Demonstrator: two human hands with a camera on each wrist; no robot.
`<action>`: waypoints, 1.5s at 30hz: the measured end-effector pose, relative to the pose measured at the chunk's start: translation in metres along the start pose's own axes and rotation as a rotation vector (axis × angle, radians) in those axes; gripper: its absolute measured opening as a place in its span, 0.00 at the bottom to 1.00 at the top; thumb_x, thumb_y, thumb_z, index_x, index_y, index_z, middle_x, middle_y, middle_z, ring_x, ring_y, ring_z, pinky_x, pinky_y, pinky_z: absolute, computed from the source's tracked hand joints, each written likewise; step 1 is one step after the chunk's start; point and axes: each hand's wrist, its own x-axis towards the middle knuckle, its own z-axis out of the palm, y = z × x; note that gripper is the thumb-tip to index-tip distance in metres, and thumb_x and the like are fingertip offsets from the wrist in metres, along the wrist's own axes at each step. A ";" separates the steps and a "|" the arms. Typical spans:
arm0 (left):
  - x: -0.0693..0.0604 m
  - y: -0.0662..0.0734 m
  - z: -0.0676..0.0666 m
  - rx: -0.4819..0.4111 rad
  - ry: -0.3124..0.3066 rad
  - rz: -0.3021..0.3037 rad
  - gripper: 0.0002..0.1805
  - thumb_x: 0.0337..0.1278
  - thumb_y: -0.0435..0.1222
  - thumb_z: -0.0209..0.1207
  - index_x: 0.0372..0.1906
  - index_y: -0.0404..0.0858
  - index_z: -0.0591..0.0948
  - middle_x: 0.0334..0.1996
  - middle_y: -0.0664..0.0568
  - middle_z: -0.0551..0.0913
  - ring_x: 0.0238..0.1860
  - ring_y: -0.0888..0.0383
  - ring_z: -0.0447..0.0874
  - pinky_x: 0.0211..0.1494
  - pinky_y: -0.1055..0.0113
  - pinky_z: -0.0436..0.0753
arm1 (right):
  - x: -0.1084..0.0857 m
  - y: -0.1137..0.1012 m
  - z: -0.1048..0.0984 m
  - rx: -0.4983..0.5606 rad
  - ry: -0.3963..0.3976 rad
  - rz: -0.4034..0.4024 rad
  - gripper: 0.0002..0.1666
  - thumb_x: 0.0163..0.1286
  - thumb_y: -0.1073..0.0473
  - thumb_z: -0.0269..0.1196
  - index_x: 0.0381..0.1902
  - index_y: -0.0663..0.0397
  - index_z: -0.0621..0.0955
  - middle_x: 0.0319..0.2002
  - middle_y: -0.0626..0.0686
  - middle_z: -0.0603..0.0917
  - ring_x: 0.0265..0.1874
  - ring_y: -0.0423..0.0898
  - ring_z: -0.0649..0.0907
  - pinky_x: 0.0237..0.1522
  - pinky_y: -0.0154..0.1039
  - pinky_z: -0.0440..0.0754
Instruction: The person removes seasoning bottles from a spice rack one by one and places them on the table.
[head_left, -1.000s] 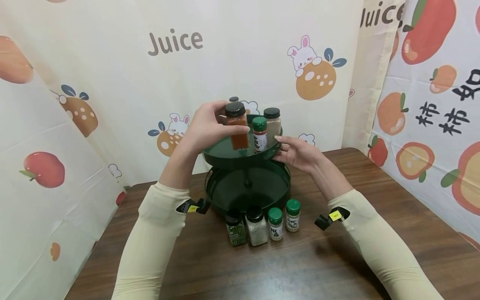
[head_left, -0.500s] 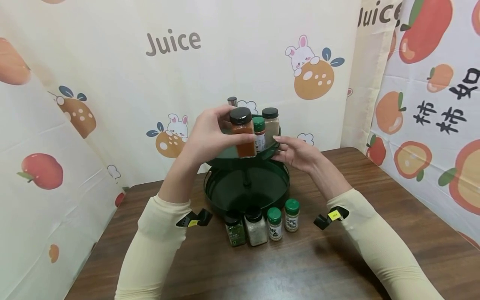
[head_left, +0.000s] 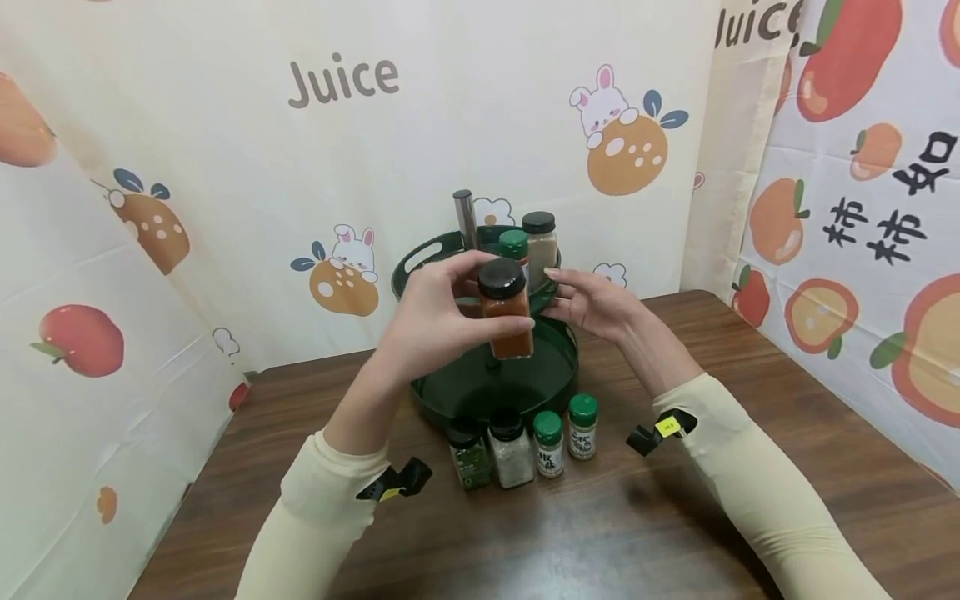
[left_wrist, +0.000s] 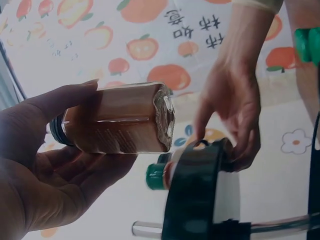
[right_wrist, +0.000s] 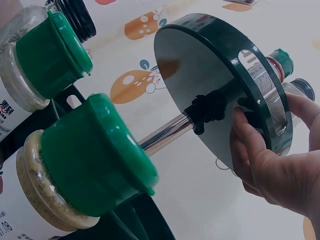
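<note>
My left hand [head_left: 427, 321] grips a spice jar [head_left: 513, 343] with a black lid and reddish-brown powder. It holds the jar in the air before the upper tier [head_left: 402, 279] of a dark green two-tier rack, apart from it. In the left wrist view the jar's clear base [left_wrist: 165, 117] points toward my other hand. My right hand [head_left: 596, 307] holds the upper tier's right rim, fingers curled underneath, as the right wrist view [right_wrist: 280, 165] shows. On that tier stand a green-capped bottle [head_left: 513, 244] and a black-lidded jar of beige powder [head_left: 542, 246].
Below is the rack's lower tier [head_left: 450, 392]; a metal pole [head_left: 465, 217] rises above the top. On the wooden table [head_left: 525, 542], in front, stand a green herb jar [head_left: 471, 467], a pale granule jar [head_left: 513, 461] and two green-capped bottles [head_left: 550, 458]. A printed curtain [head_left: 480, 125] hangs behind.
My left hand has brought the reddish-brown jar off the upper tier's area, toward me, down and slightly right. The right hand stays at the rim.
</note>
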 end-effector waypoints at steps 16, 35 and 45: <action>-0.034 -0.001 0.043 -0.094 -0.130 -0.005 0.26 0.52 0.38 0.81 0.56 0.44 0.83 0.45 0.58 0.87 0.43 0.62 0.89 0.44 0.64 0.89 | 0.000 0.000 -0.002 -0.044 -0.021 -0.004 0.30 0.82 0.55 0.61 0.73 0.60 0.64 0.60 0.58 0.78 0.46 0.47 0.89 0.56 0.41 0.86; -0.062 -0.010 0.097 -0.026 -0.256 0.020 0.28 0.47 0.43 0.83 0.51 0.49 0.79 0.41 0.64 0.83 0.41 0.70 0.83 0.45 0.73 0.85 | 0.001 0.003 -0.001 -0.029 -0.025 -0.024 0.35 0.82 0.56 0.60 0.79 0.60 0.61 0.65 0.59 0.76 0.45 0.46 0.90 0.57 0.43 0.86; -0.073 -0.018 0.125 0.105 -0.307 0.084 0.28 0.46 0.45 0.82 0.46 0.50 0.75 0.38 0.66 0.78 0.38 0.74 0.77 0.42 0.81 0.78 | 0.000 0.003 -0.003 -0.028 -0.025 -0.021 0.36 0.82 0.56 0.59 0.80 0.60 0.59 0.66 0.61 0.73 0.44 0.46 0.90 0.56 0.42 0.86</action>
